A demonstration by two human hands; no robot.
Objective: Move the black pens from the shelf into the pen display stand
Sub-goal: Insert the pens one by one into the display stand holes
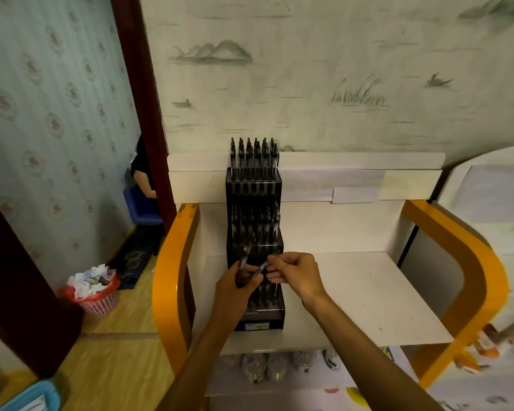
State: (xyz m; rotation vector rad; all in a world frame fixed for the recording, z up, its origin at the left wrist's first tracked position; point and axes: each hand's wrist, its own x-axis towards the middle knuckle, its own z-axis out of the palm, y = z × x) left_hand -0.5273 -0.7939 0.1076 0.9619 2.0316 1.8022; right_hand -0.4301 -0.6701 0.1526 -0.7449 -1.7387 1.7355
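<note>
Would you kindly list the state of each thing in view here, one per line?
Pen stand: upright on the white shelf, top and middle tiers filled with pens.
Bundle of black pens: held in the left hand, above the lowest tier.
Single pen: pinched by the right hand, tilted, not yet slotted.
Waste basket: on the floor, overfull with paper.

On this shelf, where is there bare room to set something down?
Bare white shelf lies right of the pen display stand, up to the orange side rail. A narrow strip lies left of the stand. It is crowded at the stand's front, where both hands hold pens.
</note>
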